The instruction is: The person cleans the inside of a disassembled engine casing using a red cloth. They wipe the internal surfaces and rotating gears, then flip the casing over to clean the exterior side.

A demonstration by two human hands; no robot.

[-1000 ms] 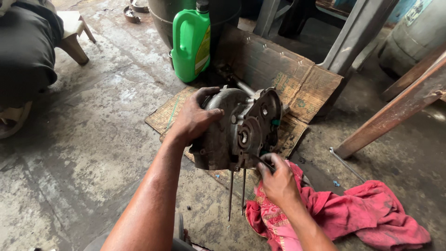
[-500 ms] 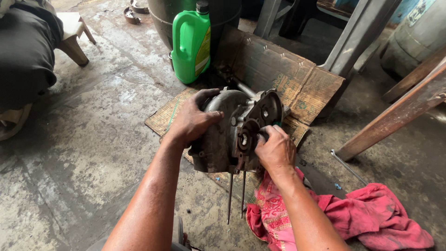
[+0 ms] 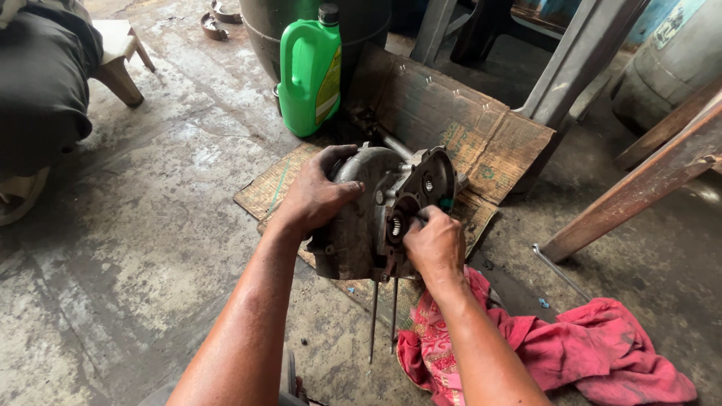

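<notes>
Greasy metal engine casing (image 3: 376,218) stands upright on cardboard (image 3: 466,128), its studs pointing to 6 o'clock. Left hand (image 3: 316,195) clamps its rounded back, steadying it; right hand (image 3: 432,244) fingers pinch something small against its face.

Free room lies mostly to the left: bare concrete floor (image 3: 135,248) stretches open from the cardboard sheet (image 3: 481,143) out toward the wooden stool (image 3: 116,56), w/ nothing standing on it. Directly behind the engine casing (image 3: 376,218) a green jug (image 3: 310,71) and a dark drum (image 3: 301,22) block the far side. The cardboard's raised flap walls off the back right. To the right, a slanted wooden beam (image 3: 639,188) and metal frame legs (image 3: 579,64) bar the way; a thin rod (image 3: 560,271) lies on the floor near them. A red rag (image 3: 571,353) covers the near-right floor. Two studs (image 3: 383,316) jut down from the casing toward the person, betw. both forearms.
</notes>
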